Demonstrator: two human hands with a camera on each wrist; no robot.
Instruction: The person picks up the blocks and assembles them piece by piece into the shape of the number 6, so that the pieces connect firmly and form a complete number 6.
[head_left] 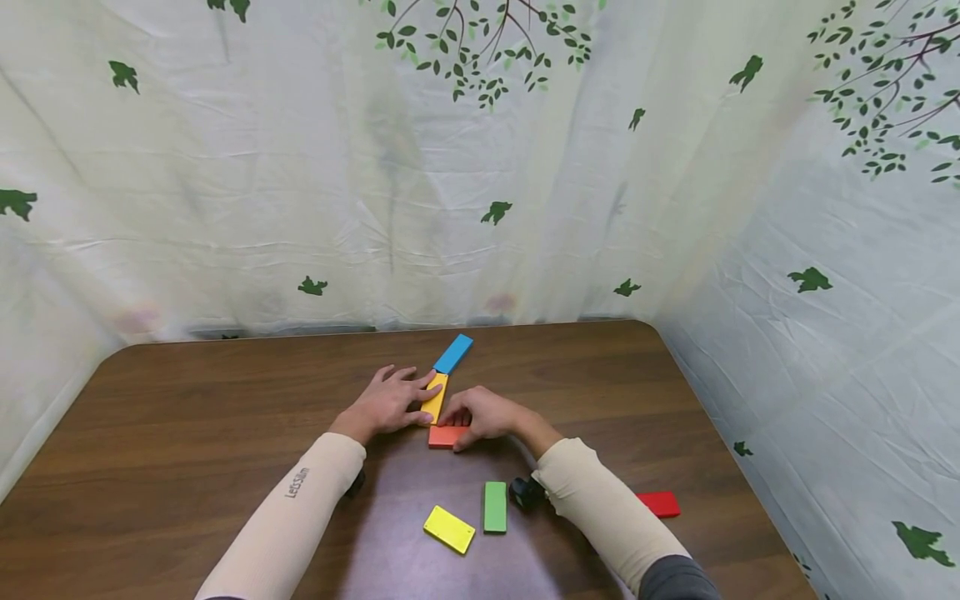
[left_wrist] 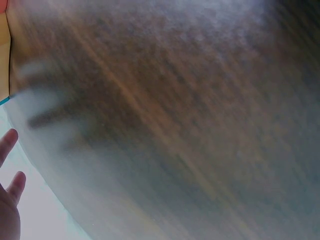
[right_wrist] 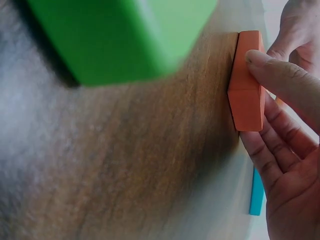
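Orange block (right_wrist: 246, 102) lies flat, smooth and rectangular.

Brown wood-grain table (head_left: 225, 417) beneath blue block (head_left: 453, 354), amber block (head_left: 432, 406), orange block (head_left: 444, 437), yellow block (head_left: 449, 530), green block (head_left: 495, 507), red block (head_left: 662, 504).

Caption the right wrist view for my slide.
A right hand pinches an orange block on the wood-grain tabletop, a green block looming in the foreground.

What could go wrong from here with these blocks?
1. The right hand pinches the orange block close against the yellow-orange block; a nudge could skew that one, perhaps the blue block too.
2. The left hand touches the yellow-orange block and might drag it when lifting.
3. The green block looms large in the right wrist view; that wrist could knock it.
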